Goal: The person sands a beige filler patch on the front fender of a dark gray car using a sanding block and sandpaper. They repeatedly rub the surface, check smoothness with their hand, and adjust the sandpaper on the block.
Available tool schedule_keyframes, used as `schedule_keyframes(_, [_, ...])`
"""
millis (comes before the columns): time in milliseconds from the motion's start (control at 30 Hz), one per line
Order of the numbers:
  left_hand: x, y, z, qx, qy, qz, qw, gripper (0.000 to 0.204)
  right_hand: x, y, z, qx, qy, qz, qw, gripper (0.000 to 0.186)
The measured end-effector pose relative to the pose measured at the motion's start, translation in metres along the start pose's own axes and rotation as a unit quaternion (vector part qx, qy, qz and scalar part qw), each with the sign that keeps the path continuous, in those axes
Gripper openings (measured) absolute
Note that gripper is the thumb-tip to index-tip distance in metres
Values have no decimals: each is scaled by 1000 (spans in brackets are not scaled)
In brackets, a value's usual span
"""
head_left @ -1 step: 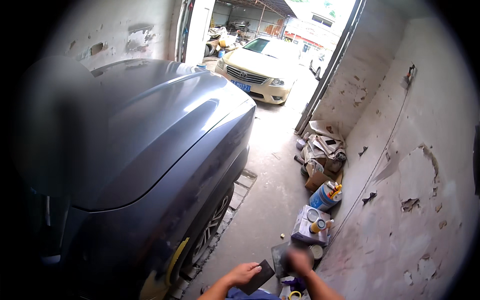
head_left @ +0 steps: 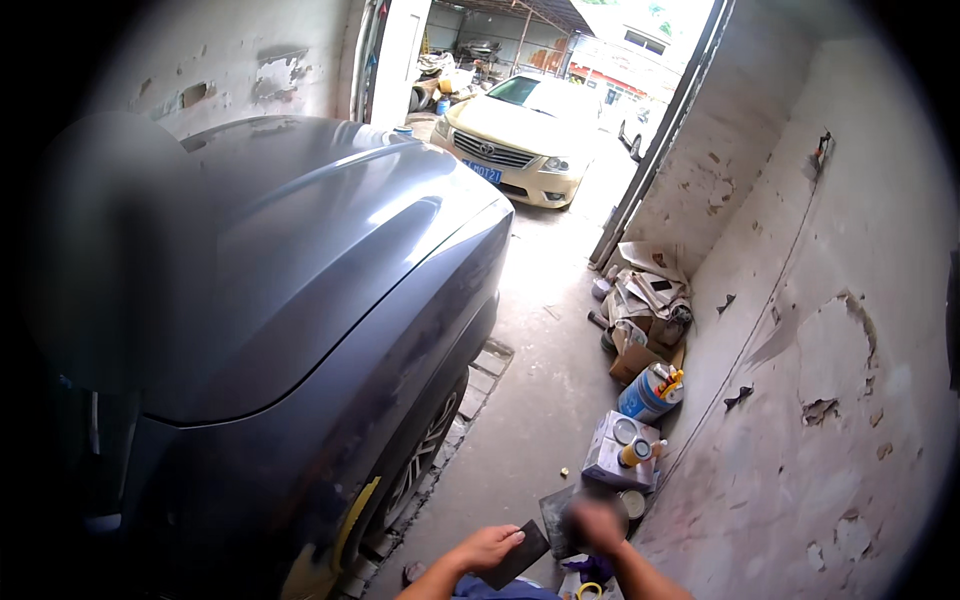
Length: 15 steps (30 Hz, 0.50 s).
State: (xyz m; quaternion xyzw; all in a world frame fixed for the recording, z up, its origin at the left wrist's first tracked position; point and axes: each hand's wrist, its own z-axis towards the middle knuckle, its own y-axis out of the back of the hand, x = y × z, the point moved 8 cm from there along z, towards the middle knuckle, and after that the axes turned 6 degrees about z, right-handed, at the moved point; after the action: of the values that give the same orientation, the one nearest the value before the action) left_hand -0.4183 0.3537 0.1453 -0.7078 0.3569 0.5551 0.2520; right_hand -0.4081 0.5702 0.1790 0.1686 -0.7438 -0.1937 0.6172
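- Grey car fills the left; beside its front wheel, the left hand grips a dark flat scraper.
- Right hand, just right of the scraper, is blurred; cannot tell its fingers' state.

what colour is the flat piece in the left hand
Dark grey to black: the flat piece in the left hand, best seen in the head view.
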Motion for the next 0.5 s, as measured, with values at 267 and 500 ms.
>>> schedule_keyframes(267, [-8, 8, 5, 69, -30, 65, 995, 35, 43, -65, -20, 126, 10, 10, 992, 34])
schedule_keyframes(500, [2, 0, -11, 50, -42, 75, 995, 31, 35, -84, -52, 56, -6, 18, 998, 29])
